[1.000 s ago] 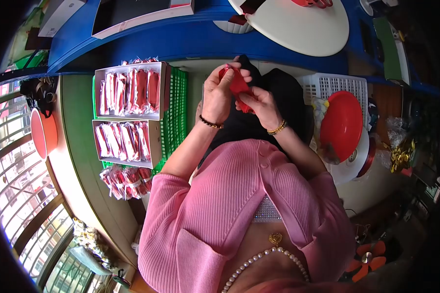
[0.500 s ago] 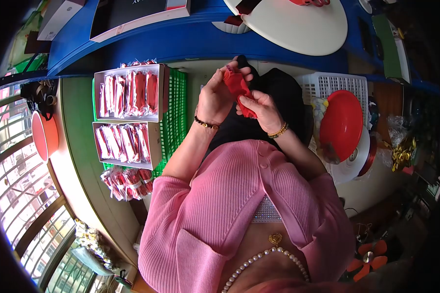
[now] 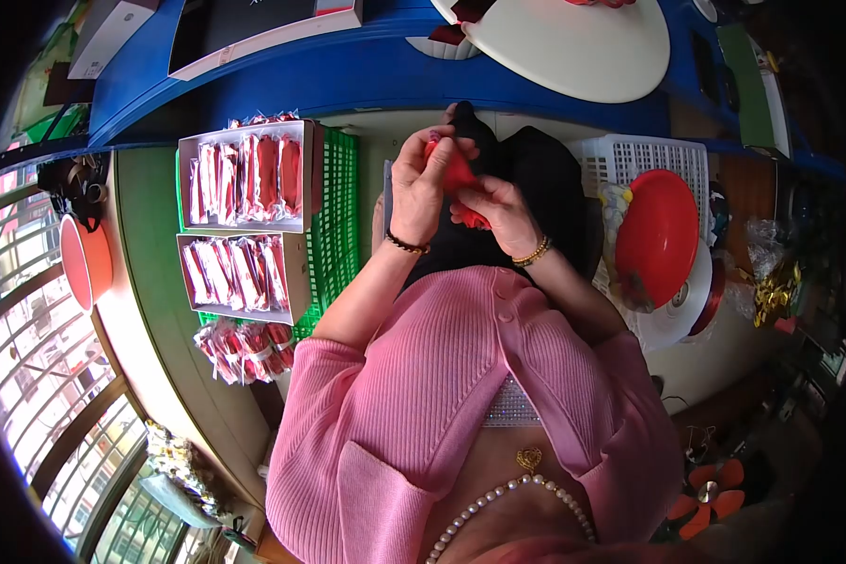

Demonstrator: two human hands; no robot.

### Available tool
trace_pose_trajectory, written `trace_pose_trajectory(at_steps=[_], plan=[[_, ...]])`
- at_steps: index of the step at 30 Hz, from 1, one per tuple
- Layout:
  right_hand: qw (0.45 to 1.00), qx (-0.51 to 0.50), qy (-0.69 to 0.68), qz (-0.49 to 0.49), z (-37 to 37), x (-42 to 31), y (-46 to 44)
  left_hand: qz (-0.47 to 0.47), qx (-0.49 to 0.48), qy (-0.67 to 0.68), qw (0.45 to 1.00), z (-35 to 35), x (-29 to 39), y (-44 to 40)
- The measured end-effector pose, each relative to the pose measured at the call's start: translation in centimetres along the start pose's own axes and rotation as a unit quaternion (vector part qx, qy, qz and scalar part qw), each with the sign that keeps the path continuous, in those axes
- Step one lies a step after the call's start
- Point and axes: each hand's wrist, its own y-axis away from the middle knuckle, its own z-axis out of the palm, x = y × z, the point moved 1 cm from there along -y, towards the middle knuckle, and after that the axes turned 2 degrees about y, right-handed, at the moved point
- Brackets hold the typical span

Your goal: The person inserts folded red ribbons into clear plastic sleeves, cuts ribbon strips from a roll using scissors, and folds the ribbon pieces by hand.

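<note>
My left hand (image 3: pixel 417 188) is closed, its thumb and fingers pinching the upper end of a red ribbon (image 3: pixel 457 173) over my lap. The fabric looks soft and bunched. Lower and to the right, my right hand (image 3: pixel 500 216) grips the other end, thumb on top. A crumpled bit of the ribbon pokes out below that hand's fingers. Parts of the ribbon inside both hands are hidden.
On the left, an upper box (image 3: pixel 307 188) and a lower box (image 3: pixel 297 277) of bagged red pieces rest on a green crate (image 3: pixel 340 188). A red bowl (image 3: pixel 663 240) sits by a white basket (image 3: pixel 649 150) at right. Ahead is a blue table (image 3: pixel 348 80) with a white round board (image 3: pixel 573 47).
My left hand has turned, its fingers folding over the ribbon's upper end, which was spread across them before. My right hand keeps its grip, its thumb slightly shifted.
</note>
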Motion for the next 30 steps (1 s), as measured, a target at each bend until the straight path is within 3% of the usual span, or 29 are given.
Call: trace_pose_trajectory(at_steps=[3,8,12,14,15,17,23,30], plan=[[1.000,-0.008,0.022,-0.003,0.2,0.6,-0.1,0.009,0.045,0.025,0.999,0.1,-0.4,-0.1],[0.983,0.027,0.124,-0.132,-0.3,2.0,-0.8,-0.087,0.107,0.134,0.981,-0.2,-1.0,-0.5],[0.960,0.079,0.223,-0.148,-0.5,2.8,-1.1,-0.070,0.120,0.167,0.976,-0.6,-2.0,-0.8],[0.825,0.178,0.434,-0.316,-0.1,2.0,-0.8,-0.069,0.130,0.173,0.974,-1.0,-2.7,-1.1],[0.825,0.177,0.433,-0.315,0.0,1.3,-0.5,-0.064,0.138,0.177,0.972,-1.2,-2.8,-1.3],[0.718,0.164,0.554,-0.388,0.4,-0.1,0.1,-0.067,0.142,0.174,0.972,-1.5,-3.0,-1.5],[0.663,0.130,0.645,-0.358,1.0,-0.5,-0.9,-0.074,0.149,0.183,0.969,-1.4,-3.1,-2.1],[0.655,0.141,0.669,-0.322,0.8,0.5,-2.5,-0.097,0.183,0.166,0.964,-2.4,-3.8,-3.0]])
